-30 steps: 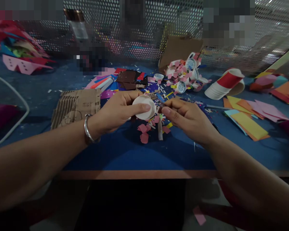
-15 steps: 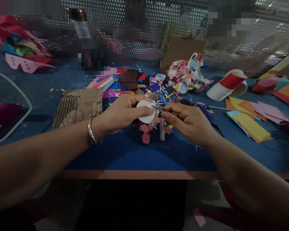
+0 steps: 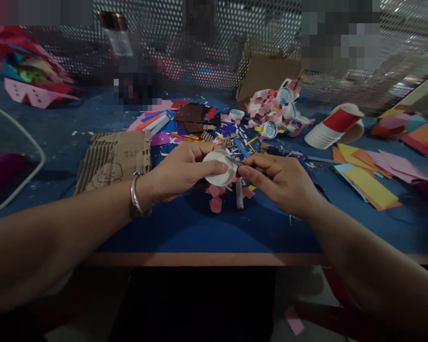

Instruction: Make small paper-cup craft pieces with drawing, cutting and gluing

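Observation:
My left hand [image 3: 185, 170] grips a round white paper piece [image 3: 216, 176] that looks like a paper cup's base, its thumb pressed flat across the face. My right hand [image 3: 281, 183] pinches a thin metal-tipped tool [image 3: 234, 160], whose kind I cannot make out. Its tip lies against the upper right edge of the white piece. Most of the tool is hidden in the fingers. Just below, several pink paper bits [image 3: 216, 202] and a narrow pale strip [image 3: 239, 192] rest on the blue table [image 3: 199, 235].
Corrugated cardboard [image 3: 119, 159] with a drawn face lies left. Behind are paper scraps [image 3: 190, 118] and a heap of pink and white cut pieces [image 3: 274, 107]. Paper cups [image 3: 337, 126] lie at the right, beside coloured paper sheets [image 3: 373, 185]. A perforated metal screen [image 3: 228, 52] stands behind.
The white piece has tilted slightly in my left hand, and the tool's tip has shifted a little along its edge. Both hands stay in nearly the same place.

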Demonstrator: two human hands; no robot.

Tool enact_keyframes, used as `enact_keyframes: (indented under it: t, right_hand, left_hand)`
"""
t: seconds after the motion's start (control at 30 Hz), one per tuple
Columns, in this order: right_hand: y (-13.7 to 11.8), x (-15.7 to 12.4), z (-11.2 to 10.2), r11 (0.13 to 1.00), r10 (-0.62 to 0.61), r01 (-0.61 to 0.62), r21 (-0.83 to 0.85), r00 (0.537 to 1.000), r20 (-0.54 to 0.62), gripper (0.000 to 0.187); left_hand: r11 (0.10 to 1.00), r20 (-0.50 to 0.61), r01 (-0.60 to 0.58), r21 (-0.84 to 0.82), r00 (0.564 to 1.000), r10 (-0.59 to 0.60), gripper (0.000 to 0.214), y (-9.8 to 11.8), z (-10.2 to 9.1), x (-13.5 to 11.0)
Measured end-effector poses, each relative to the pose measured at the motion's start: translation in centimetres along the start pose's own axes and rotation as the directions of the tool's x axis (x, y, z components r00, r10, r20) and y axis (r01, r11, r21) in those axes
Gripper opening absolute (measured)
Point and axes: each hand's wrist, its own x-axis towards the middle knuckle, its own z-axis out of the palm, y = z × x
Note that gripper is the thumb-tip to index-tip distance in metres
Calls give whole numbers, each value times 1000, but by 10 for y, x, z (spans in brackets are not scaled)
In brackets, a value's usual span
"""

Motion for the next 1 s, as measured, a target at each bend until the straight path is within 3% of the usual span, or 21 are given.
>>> enact_keyframes:
  t: [0.27,0.53,1.0]
  right_hand:
    - [0,-2,1,1000,16,-16,12,999,-29,56]
    - [-2,-2,-1,1000,19,-18,18,1000,-25,55]
    - [-4,-3,1,1000,26,-26,11,999,-20,57]
  left_hand:
    - [991,55,73,-116,996,-67,16,3,2,-1]
    - [985,13,115,-129,993,-114,15,5,4,-3]
    - [959,80,189,-210,981,-176,13,6,3,-4]
